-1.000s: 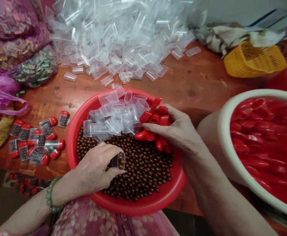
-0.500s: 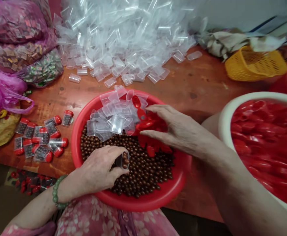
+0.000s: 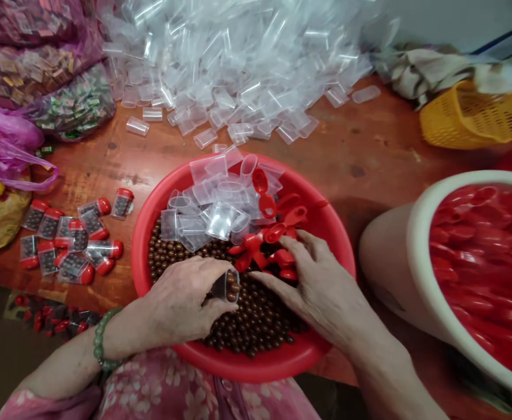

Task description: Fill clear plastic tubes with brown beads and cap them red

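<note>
My left hand is closed around a small clear plastic container, tilted with its mouth to the right and brown balls inside. Below it, many shiny brown balls fill the bottom of a red basin. My right hand has its thumb and fingers spread over the balls, at the near side of a cluster of red flip caps. Some fingertips touch or lie close to the caps, with none clearly gripped. Clear containers are heaped at the basin's far side.
Finished-looking capped containers lie left of the basin. Behind it rises a big pile of clear containers. A white bucket of red caps stands right, with a yellow basket beyond. Purple bags sit at left.
My right hand has moved down and toward me, its fingers now apart, and red caps lie spread in the basin. My left hand still holds the container. The view has shifted slightly.
</note>
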`<state>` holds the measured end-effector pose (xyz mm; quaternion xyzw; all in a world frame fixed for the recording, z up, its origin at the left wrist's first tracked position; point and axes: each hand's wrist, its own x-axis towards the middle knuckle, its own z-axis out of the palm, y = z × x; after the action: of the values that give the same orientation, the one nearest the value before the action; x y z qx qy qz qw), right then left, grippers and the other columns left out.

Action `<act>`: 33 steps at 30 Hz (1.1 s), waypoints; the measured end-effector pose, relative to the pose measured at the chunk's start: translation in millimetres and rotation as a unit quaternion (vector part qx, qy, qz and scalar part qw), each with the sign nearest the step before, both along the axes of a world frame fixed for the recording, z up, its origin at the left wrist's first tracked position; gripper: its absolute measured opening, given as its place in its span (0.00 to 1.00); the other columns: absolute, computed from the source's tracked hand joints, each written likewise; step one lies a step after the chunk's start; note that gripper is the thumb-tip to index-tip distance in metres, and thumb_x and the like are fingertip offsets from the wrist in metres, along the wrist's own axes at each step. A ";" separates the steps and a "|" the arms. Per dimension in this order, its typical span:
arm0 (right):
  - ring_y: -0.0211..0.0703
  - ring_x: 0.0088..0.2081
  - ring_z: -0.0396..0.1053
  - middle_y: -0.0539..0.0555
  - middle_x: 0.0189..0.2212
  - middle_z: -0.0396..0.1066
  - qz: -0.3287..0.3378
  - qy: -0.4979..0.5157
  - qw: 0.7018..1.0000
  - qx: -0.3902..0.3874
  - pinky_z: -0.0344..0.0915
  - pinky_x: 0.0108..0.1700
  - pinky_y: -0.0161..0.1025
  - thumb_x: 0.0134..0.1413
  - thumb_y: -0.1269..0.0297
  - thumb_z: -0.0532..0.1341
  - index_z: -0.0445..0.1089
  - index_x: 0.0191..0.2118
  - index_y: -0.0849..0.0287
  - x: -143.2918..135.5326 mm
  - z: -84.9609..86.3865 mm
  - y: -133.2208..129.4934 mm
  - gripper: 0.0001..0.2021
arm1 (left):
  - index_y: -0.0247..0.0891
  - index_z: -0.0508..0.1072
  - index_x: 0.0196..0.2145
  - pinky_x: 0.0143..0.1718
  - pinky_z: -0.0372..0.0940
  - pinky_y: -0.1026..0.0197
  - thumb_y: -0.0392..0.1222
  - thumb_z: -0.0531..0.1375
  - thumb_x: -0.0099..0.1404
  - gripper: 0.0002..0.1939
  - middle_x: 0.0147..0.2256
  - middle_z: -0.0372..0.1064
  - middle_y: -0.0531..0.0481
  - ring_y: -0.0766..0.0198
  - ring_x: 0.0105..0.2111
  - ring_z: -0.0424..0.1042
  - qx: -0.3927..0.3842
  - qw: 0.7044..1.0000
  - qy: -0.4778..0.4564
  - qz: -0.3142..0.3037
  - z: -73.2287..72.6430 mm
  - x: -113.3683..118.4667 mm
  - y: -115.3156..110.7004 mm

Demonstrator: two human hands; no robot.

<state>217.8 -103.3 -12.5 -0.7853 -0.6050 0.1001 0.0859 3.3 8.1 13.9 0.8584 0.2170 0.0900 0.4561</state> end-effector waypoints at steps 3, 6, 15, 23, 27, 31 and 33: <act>0.63 0.52 0.68 0.71 0.53 0.61 -0.021 0.039 0.998 -0.040 0.69 0.49 0.56 0.59 0.37 0.47 0.64 0.55 0.63 -5.9 -3.1 3.5 0.35 | 0.31 0.73 0.46 0.44 0.68 0.54 0.41 0.64 0.62 0.16 0.40 0.76 0.42 0.53 0.40 0.74 -0.020 1.000 -0.002 -0.003 -1.0 -2.0 -0.9; 0.56 0.46 0.72 0.66 0.49 0.65 -0.024 0.100 0.992 -0.067 0.71 0.47 0.51 0.61 0.40 0.47 0.65 0.54 0.60 -11.1 2.4 0.7 0.30 | 0.30 0.72 0.47 0.46 0.67 0.54 0.40 0.64 0.61 0.18 0.42 0.76 0.41 0.52 0.43 0.74 -0.042 0.999 -0.012 -0.002 -1.7 -3.1 -1.1; 0.61 0.47 0.72 0.64 0.49 0.71 -0.016 0.101 0.995 0.004 0.69 0.48 0.56 0.58 0.41 0.51 0.72 0.46 0.57 13.8 21.6 19.9 0.26 | 0.30 0.73 0.47 0.46 0.65 0.60 0.41 0.65 0.60 0.19 0.42 0.74 0.43 0.59 0.41 0.73 -0.132 0.991 -0.026 0.028 6.7 -6.0 3.7; 0.40 0.27 0.71 0.50 0.27 0.75 0.074 0.339 0.934 0.084 0.69 0.28 0.34 0.57 0.55 0.61 0.74 0.33 0.54 -18.4 62.4 24.3 0.09 | 0.32 0.72 0.41 0.38 0.64 0.63 0.45 0.60 0.64 0.13 0.36 0.71 0.47 0.64 0.34 0.68 -0.215 0.976 -0.020 -0.014 13.4 -10.0 3.2; 0.37 0.25 0.68 0.49 0.26 0.70 0.037 0.437 0.898 0.036 0.68 0.27 0.33 0.53 0.54 0.64 0.73 0.40 0.54 -22.4 69.0 29.9 0.12 | 0.34 0.72 0.45 0.42 0.64 0.62 0.41 0.54 0.68 0.12 0.39 0.71 0.47 0.64 0.37 0.69 -0.261 0.964 -0.016 -0.054 13.7 -10.3 3.1; 0.41 0.34 0.71 0.53 0.34 0.71 -0.007 0.497 0.868 -0.020 0.71 0.34 0.35 0.52 0.51 0.65 0.70 0.50 0.53 -17.3 62.2 23.5 0.21 | 0.32 0.69 0.48 0.42 0.68 0.61 0.42 0.51 0.70 0.14 0.37 0.73 0.44 0.63 0.37 0.73 -0.393 0.919 -0.022 0.016 8.7 -12.8 -1.8; 0.42 0.36 0.70 0.55 0.37 0.71 -0.026 0.513 0.858 -0.034 0.71 0.36 0.37 0.57 0.49 0.60 0.67 0.55 0.52 -14.6 55.5 16.8 0.23 | 0.31 0.67 0.48 0.42 0.69 0.60 0.43 0.51 0.70 0.15 0.37 0.73 0.43 0.63 0.37 0.74 -0.429 0.901 -0.043 0.039 6.7 -14.1 -5.2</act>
<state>203.2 -86.5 42.9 -0.6405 -0.4512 0.5069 0.3595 -10.8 2.9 20.6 0.5658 0.2481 0.0422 0.7852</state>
